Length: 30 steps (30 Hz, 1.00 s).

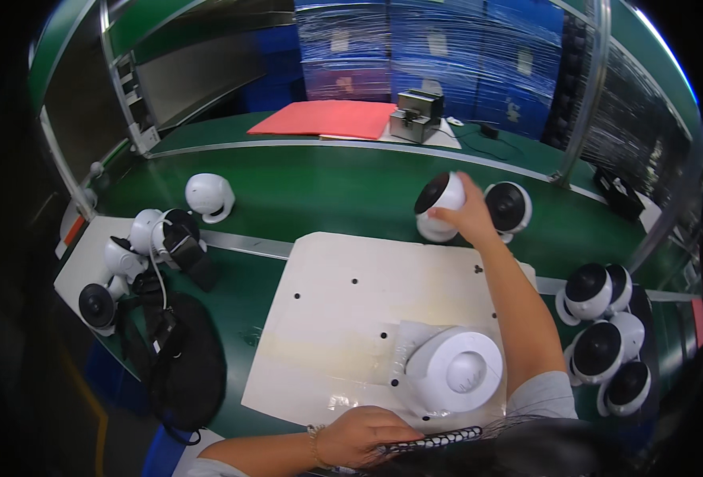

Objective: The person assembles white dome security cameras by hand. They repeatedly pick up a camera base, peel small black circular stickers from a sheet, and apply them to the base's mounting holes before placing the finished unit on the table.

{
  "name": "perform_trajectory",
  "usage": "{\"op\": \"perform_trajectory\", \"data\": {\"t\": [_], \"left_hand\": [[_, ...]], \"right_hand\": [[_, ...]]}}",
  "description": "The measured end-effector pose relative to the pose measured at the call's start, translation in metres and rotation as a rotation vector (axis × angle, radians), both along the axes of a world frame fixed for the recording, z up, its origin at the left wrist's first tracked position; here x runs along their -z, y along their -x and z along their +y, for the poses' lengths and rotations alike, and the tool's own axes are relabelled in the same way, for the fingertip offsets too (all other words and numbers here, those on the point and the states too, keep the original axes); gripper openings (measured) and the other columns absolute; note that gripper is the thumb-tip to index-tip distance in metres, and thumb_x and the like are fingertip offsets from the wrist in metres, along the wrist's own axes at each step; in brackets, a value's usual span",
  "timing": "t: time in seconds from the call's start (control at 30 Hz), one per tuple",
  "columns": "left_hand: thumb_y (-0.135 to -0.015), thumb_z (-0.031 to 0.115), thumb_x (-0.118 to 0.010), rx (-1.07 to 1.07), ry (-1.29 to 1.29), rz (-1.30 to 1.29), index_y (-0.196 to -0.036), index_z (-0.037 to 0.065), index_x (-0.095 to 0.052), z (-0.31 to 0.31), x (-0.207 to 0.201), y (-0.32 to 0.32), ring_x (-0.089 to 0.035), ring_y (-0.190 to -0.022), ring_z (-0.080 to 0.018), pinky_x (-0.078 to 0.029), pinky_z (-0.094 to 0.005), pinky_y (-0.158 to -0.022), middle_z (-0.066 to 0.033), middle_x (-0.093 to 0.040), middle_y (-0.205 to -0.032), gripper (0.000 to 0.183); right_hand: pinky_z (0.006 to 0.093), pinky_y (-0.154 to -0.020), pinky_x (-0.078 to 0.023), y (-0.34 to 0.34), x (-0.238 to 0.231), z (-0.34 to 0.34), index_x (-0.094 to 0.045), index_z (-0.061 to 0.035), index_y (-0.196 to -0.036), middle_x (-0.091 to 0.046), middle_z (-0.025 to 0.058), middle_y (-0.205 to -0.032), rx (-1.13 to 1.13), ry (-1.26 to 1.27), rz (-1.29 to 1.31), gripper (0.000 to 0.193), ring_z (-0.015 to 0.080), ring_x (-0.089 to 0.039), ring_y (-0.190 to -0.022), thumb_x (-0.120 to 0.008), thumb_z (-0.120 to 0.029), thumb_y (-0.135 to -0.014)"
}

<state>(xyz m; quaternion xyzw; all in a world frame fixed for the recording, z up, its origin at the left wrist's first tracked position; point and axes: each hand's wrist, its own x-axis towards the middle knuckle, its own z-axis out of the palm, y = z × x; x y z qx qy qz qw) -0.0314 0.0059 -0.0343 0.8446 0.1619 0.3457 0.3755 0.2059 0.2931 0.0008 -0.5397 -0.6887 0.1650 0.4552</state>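
My right hand (472,213) reaches across to the green far strip and is closed round a round white camera (432,195) with a black face. Just right of it, a second white camera (508,208) stands on the same strip. My left hand (367,436) is at the near edge of the white board (327,318), its fingers curled. Beside its fingertips lies a black strip with a honeycomb pattern (439,439); what the fingers grip is hidden. On the board sits a white cup-shaped fixture (456,370) with a round recess, clear film at its left.
Several white cameras (598,350) stand at the right, others (133,250) at the left beside a black bag (184,362). A lone camera (210,196) is at the far left. Behind are red sheets (323,119), a metal box (416,117) and wrapped blue crates (431,60).
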Motion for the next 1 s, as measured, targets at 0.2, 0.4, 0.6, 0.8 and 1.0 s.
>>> {"op": "perform_trajectory", "data": {"t": [0.2, 0.4, 0.6, 0.8, 1.0], "left_hand": [[-0.072, 0.003, -0.062, 0.046, 0.097, -0.008, -0.106, 0.008, -0.060, -0.003, -0.001, 0.007, -0.059, -0.079, -0.0246, -0.048, -0.0327, -0.067, -0.0090, -0.061, -0.092, 0.035], [-0.070, 0.007, -0.065, -0.004, 0.082, -0.094, -0.106, 0.009, -0.059, -0.004, 0.001, -0.002, -0.057, -0.074, -0.0260, -0.047, -0.0333, -0.065, -0.0083, -0.059, -0.087, 0.036], [-0.072, 0.007, -0.068, -0.084, 0.146, -0.126, -0.095, 0.003, -0.063, -0.007, -0.015, -0.001, -0.059, -0.067, -0.0255, -0.047, -0.0307, -0.062, -0.0127, -0.061, -0.080, 0.024], [-0.074, 0.007, -0.067, -0.324, 0.457, -0.200, -0.086, -0.004, -0.062, -0.024, -0.032, -0.001, -0.059, -0.067, -0.0181, -0.046, -0.0270, -0.062, -0.0119, -0.062, -0.076, 0.016], [-0.071, 0.005, -0.071, -0.471, 0.656, -0.396, -0.084, -0.003, -0.061, -0.028, -0.044, -0.034, -0.058, -0.070, -0.0150, -0.046, -0.0256, -0.068, -0.0098, -0.062, -0.080, 0.019]], "right_hand": [[0.0356, -0.098, -0.034, 0.078, -0.040, -0.049, -0.025, -0.0038, -0.134, -0.040, 0.0153, -0.125, -0.583, 0.159, 0.382, 0.102, 0.0256, -0.039, -0.118, -0.083, -0.024, -0.052], [0.0366, -0.103, -0.028, 0.104, -0.006, -0.087, -0.024, -0.0105, -0.137, -0.025, 0.0181, -0.140, -1.066, 0.564, 0.055, 0.095, 0.0306, -0.031, -0.126, -0.076, -0.037, -0.063], [0.0320, -0.086, -0.042, 0.024, -0.037, -0.123, -0.053, -0.0065, -0.116, -0.052, 0.0105, -0.119, -0.588, -0.093, 0.029, 0.037, 0.0206, -0.049, -0.108, -0.062, -0.017, -0.081], [0.0351, -0.083, -0.043, -0.035, -0.025, -0.270, -0.050, -0.0029, -0.110, -0.056, 0.0129, -0.107, -0.701, -0.186, 0.205, 0.048, 0.0251, -0.055, -0.096, -0.074, -0.015, -0.069], [0.0313, -0.069, -0.048, -0.024, -0.028, -0.307, -0.052, -0.0050, -0.110, -0.060, 0.0120, -0.093, -0.546, -0.147, -0.006, 0.041, 0.0258, -0.060, -0.084, -0.070, -0.009, -0.073]]}}
